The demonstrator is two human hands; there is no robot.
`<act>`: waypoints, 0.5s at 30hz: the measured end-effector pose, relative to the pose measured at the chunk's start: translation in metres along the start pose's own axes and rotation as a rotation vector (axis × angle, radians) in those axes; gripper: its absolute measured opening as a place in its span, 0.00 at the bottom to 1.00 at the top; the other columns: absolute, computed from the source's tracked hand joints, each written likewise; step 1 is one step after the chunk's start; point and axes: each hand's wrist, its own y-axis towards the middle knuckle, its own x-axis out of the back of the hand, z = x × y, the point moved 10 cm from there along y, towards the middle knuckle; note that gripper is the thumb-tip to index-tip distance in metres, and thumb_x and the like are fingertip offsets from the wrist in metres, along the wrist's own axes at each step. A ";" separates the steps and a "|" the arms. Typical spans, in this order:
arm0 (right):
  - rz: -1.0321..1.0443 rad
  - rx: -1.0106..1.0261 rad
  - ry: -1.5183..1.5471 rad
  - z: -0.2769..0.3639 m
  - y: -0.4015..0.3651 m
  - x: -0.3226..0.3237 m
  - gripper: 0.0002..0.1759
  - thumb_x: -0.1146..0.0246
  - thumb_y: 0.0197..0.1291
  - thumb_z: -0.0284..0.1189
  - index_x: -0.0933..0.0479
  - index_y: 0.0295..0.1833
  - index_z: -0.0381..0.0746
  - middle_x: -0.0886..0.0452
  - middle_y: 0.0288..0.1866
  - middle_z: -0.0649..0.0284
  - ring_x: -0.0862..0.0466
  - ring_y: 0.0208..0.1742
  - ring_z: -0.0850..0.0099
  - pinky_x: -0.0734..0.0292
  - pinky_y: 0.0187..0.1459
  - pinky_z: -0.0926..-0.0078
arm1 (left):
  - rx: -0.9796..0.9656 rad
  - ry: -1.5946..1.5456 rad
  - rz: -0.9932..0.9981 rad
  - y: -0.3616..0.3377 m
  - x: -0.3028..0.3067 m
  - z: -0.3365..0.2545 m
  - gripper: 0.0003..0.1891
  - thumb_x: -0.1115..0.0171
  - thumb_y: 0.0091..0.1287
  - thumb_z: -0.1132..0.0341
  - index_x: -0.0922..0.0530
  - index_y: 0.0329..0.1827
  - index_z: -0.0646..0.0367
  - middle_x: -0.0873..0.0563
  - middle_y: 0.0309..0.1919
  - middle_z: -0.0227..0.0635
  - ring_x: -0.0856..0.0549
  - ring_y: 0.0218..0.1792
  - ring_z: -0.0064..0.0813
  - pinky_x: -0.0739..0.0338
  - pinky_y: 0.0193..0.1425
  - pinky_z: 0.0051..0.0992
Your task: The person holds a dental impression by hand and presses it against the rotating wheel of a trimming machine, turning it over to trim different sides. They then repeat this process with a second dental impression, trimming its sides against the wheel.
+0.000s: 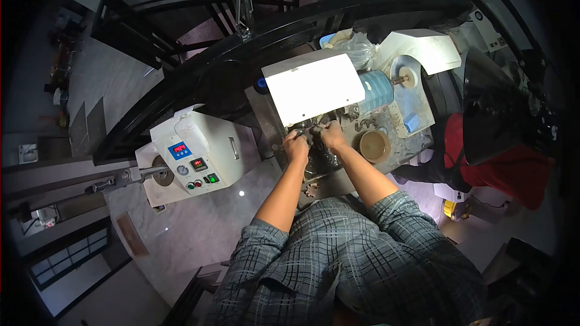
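Note:
Side by side, both my hands reach under the front edge of a white machine hood [314, 84]. My left hand [296, 146] has its fingers curled closed near a dark, wet basin [323, 163]. Just right of it, my right hand [333, 136] is also closed, knuckles up. Whatever they grip is too small and shadowed to make out. A brown round bowl [374, 146] stands on the dirty worktop [396, 140] to the right of my right hand. Behind the bowl lies a clear blue water jug [376, 90], partly beside the hood.
At left stands a white control box [202, 151] with lit displays and buttons. A second white hooded machine [420, 49] with a round disc [407, 77] and a blue cloth or sponge [412, 122] sits at right. A person in red [507, 172] is beyond it.

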 end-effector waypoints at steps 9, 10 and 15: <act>0.049 0.011 0.044 0.029 -0.018 0.001 0.13 0.32 0.42 0.30 0.27 0.25 0.33 0.26 0.22 0.62 0.28 0.26 0.73 0.32 0.30 0.72 | -0.024 -0.110 -0.008 -0.001 0.006 -0.015 0.09 0.44 0.46 0.78 0.36 0.22 0.58 0.33 0.19 0.26 0.34 0.19 0.16 0.41 0.22 0.20; 0.051 0.010 0.044 0.025 -0.016 0.000 0.13 0.32 0.42 0.30 0.27 0.25 0.33 0.26 0.22 0.62 0.28 0.26 0.73 0.32 0.30 0.72 | 0.014 -0.025 0.054 -0.007 0.000 -0.024 0.08 0.43 0.46 0.78 0.34 0.24 0.59 0.33 0.19 0.26 0.34 0.20 0.17 0.40 0.23 0.20; -0.009 -0.152 0.146 0.008 -0.012 0.009 0.13 0.33 0.42 0.30 0.29 0.24 0.33 0.27 0.22 0.63 0.28 0.27 0.72 0.32 0.31 0.71 | 0.020 0.168 0.033 -0.013 -0.005 -0.037 0.08 0.42 0.46 0.78 0.28 0.31 0.64 0.29 0.22 0.29 0.30 0.22 0.19 0.35 0.27 0.22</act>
